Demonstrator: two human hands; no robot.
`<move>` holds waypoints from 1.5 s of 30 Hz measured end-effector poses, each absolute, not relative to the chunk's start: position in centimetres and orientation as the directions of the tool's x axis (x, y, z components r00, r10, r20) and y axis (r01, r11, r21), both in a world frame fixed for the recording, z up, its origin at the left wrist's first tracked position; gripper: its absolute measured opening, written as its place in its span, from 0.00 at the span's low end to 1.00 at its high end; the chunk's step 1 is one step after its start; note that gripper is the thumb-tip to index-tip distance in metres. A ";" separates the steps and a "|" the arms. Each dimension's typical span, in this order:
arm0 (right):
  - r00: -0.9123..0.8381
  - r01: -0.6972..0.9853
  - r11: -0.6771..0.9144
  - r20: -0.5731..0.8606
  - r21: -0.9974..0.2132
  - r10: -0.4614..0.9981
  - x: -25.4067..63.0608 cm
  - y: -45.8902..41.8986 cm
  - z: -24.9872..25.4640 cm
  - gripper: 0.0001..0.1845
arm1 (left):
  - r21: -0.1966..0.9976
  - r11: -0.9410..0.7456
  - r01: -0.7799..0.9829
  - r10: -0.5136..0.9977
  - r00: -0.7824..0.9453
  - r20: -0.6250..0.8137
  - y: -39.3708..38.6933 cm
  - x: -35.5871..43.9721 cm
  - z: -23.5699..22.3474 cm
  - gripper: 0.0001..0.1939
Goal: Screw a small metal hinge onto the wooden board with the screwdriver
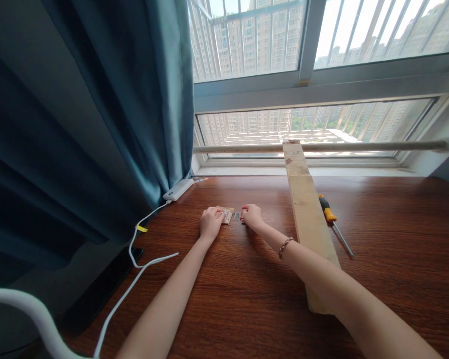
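My left hand [210,223] rests on the table with its fingers bent over the left side of a small flat light-brown board [230,215]. Small shiny pieces lie on that board, too small to name. To its right, several metal screws [236,216] lie side by side on the wood. Just right of them, my right hand [252,216] has its fingers pinched together on what looks like another screw [242,215]. A braided bracelet [285,248] circles my right wrist.
A long wooden plank [310,209] runs under my right forearm to the window rail [359,146]. Beyond it lies a screwdriver [331,218] with a black and yellow handle. At left are a white device [178,189], its cable [149,214] and a blue curtain [164,99].
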State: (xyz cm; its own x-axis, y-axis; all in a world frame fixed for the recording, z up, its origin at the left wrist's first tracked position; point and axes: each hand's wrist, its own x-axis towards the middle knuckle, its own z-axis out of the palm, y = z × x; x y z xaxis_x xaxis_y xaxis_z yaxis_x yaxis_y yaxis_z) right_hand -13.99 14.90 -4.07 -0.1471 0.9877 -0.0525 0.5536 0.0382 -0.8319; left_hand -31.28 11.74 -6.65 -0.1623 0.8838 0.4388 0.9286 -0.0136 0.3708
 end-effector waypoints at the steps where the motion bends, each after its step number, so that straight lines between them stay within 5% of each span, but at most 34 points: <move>1: -0.149 0.535 0.035 -0.054 -0.844 0.987 -13.9 14.8 -4.1 0.15 | 0.371 -0.015 0.928 0.884 -0.161 0.438 11.8 -31.3 -6.7 0.11; 32: -0.274 0.391 0.010 -0.106 -0.920 0.956 -12.6 13.2 -2.1 0.11 | 0.277 -0.035 0.960 0.887 -0.097 0.451 11.4 -30.7 -6.5 0.11; 39: -0.331 0.341 0.156 0.037 -0.927 0.943 -9.5 11.1 0.3 0.12 | 0.303 -0.093 0.949 0.850 -0.082 0.520 10.8 -30.2 -5.6 0.10; 45: -0.357 0.281 0.451 0.344 -0.847 0.868 0.0 5.0 2.9 0.11 | 0.276 -0.309 0.910 0.773 0.071 0.631 8.4 -26.3 -3.7 0.10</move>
State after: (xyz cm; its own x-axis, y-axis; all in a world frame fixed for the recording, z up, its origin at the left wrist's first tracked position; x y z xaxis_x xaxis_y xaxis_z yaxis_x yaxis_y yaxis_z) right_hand 0.02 4.98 2.88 -0.3569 0.8683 0.3444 0.2810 0.4514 -0.8469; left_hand -26.33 8.45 -3.73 0.0706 0.7727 0.6309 0.9100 -0.3089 0.2765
